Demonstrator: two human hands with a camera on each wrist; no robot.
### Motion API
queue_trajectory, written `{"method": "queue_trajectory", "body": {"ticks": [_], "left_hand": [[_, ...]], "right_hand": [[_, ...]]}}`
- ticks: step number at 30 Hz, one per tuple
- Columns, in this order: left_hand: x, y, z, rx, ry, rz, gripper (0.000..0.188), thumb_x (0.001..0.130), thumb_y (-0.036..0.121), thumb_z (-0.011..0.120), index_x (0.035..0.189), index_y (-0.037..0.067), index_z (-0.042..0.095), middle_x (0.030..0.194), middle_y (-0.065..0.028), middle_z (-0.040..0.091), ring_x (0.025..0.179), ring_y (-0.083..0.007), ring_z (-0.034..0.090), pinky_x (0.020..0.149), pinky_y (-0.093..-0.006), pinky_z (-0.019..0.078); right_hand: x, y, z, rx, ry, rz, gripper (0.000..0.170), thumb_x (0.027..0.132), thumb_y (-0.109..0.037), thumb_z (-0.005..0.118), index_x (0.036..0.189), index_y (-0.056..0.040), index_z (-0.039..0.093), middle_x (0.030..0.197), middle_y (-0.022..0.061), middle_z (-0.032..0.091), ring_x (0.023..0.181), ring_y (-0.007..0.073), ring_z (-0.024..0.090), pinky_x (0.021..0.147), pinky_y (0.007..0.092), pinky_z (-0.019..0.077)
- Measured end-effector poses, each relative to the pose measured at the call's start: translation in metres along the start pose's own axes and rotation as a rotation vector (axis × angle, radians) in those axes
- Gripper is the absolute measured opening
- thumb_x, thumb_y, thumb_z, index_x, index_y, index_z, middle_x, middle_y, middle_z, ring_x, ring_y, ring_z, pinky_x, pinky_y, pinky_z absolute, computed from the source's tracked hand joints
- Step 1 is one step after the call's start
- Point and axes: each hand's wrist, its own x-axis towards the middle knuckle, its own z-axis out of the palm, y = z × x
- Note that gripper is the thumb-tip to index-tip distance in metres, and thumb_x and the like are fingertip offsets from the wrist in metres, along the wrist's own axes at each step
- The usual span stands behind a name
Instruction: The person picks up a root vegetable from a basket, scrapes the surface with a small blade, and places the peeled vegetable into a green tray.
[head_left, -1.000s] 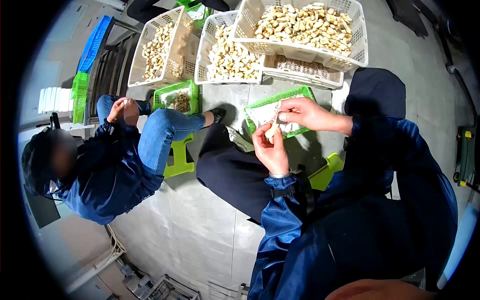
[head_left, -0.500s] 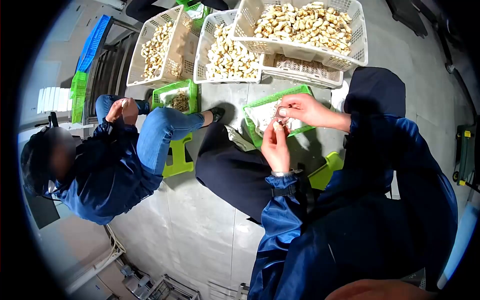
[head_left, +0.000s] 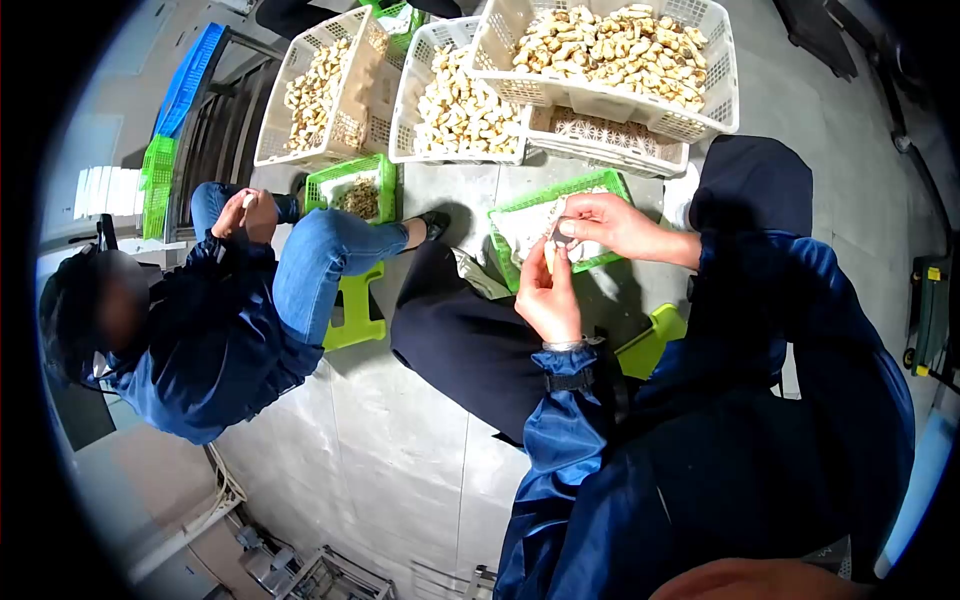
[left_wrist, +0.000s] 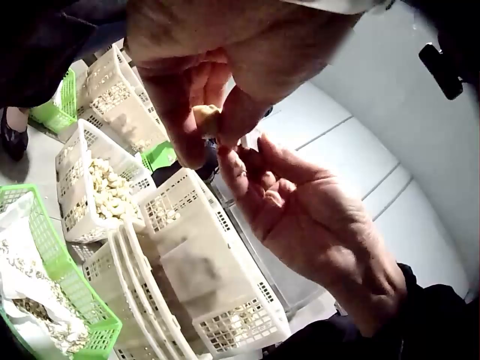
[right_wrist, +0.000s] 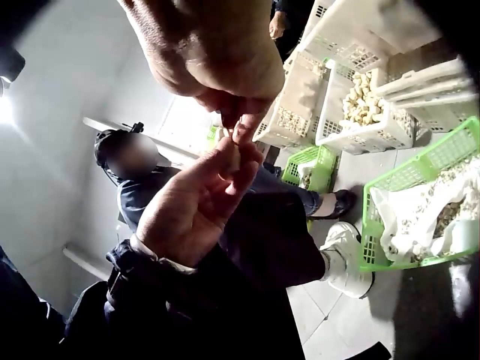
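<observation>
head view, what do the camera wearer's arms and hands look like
The left hand and right hand are both ungloved. The left sleeve is shiny blue, with a black strap round it and a pale band at the wrist; the right sleeve is dark blue.

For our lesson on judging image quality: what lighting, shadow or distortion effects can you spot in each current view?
Head view: rounded black borders, a dark shadow on the floor beside the green basket; left wrist view: the left hand dimmer than the right hand; right wrist view: white glare at the left edge, dark clothing merging into black.
</observation>
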Motion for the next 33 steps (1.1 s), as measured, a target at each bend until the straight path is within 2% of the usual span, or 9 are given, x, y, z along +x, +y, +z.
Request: {"method": "queue_trajectory", "body": {"ticks": [7,9,19,21,23,25,27,28,33], "left_hand": [[-0.001,0.004,0.000,0.093,0.003,0.031,0.029,0.085,0.002,0.063,0.112,-0.006,0.057,0.099,-0.0107,0.065,0.086,-0.0123,0.061,0.076,-0.0245,0.0503],[-0.002,0.007,0.001,0.131,0.000,0.061,0.028,0.084,0.000,0.063,0.111,-0.006,0.057,0.098,-0.0103,0.064,0.087,-0.0132,0.061,0.078,-0.0253,0.0499],[0.001,0.000,-0.001,0.043,-0.035,0.057,0.031,0.083,0.001,0.064,0.112,-0.005,0.057,0.094,-0.0093,0.065,0.083,-0.0110,0.061,0.073,-0.0249,0.0510],[0.002,-0.002,-0.005,-0.126,-0.082,-0.070,0.033,0.085,0.002,0.063,0.115,-0.004,0.054,0.097,-0.0097,0.064,0.084,-0.0134,0.062,0.074,-0.0259,0.0519],[0.003,-0.005,-0.006,-0.333,-0.138,-0.204,0.037,0.087,0.005,0.061,0.121,-0.003,0.049,0.098,-0.0099,0.062,0.084,-0.0176,0.063,0.073,-0.0275,0.0541],[0.004,-0.001,-0.007,-0.310,-0.134,-0.243,0.037,0.087,0.005,0.060,0.121,-0.004,0.048,0.098,-0.0102,0.062,0.083,-0.0173,0.063,0.073,-0.0271,0.0538],[0.004,-0.002,-0.008,-0.316,-0.143,-0.239,0.039,0.088,0.005,0.060,0.123,-0.004,0.046,0.099,-0.0107,0.062,0.083,-0.0174,0.063,0.073,-0.0274,0.0537],[0.004,0.001,-0.008,-0.278,-0.160,-0.241,0.041,0.087,0.004,0.060,0.125,-0.003,0.044,0.099,-0.0113,0.062,0.083,-0.0177,0.063,0.073,-0.0277,0.0535],[0.001,0.010,-0.005,-0.192,-0.224,-0.228,0.048,0.087,0.004,0.059,0.129,-0.004,0.036,0.099,-0.0130,0.062,0.087,-0.0191,0.063,0.073,-0.0301,0.0539]], "right_hand": [[-0.001,-0.007,0.007,-0.021,-0.031,-0.120,0.017,0.090,-0.017,0.057,0.082,-0.0019,0.057,0.082,0.0022,0.061,0.072,0.0059,0.053,0.065,0.0226,0.0444],[0.001,-0.006,0.003,-0.083,0.020,0.089,0.019,0.090,-0.017,0.058,0.079,-0.0017,0.055,0.077,0.0010,0.058,0.069,0.0057,0.053,0.063,0.0229,0.0453],[0.005,-0.005,-0.007,0.151,-0.035,0.079,0.020,0.092,-0.018,0.056,0.079,-0.0018,0.053,0.076,0.0008,0.057,0.073,0.0073,0.057,0.069,0.0239,0.0468],[0.009,0.000,-0.014,-0.088,0.004,0.058,0.021,0.088,-0.019,0.059,0.079,-0.0005,0.055,0.075,0.0044,0.058,0.069,0.0117,0.058,0.063,0.0273,0.0473],[0.010,0.019,-0.030,-0.791,0.112,-0.314,0.025,0.081,-0.024,0.063,0.085,0.0006,0.061,0.080,0.0128,0.058,0.074,0.0295,0.058,0.068,0.0356,0.0466],[0.013,0.008,-0.027,-0.695,0.104,-0.263,0.024,0.085,-0.025,0.062,0.086,-0.0009,0.062,0.080,0.0090,0.061,0.071,0.0213,0.060,0.063,0.0320,0.0480],[0.010,-0.018,-0.020,-0.080,-0.039,0.314,0.022,0.090,-0.026,0.057,0.091,-0.0046,0.062,0.088,0.0036,0.063,0.077,0.0125,0.062,0.062,0.0248,0.0475],[0.008,-0.024,-0.019,-0.041,-0.129,0.278,0.025,0.092,-0.031,0.055,0.090,-0.0070,0.061,0.082,-0.0013,0.062,0.073,0.0053,0.061,0.054,0.0196,0.0443],[0.008,-0.017,-0.008,0.095,-0.244,0.280,0.026,0.091,-0.030,0.057,0.085,-0.0044,0.057,0.073,0.0006,0.060,0.064,0.0066,0.057,0.055,0.0221,0.0466]]}}
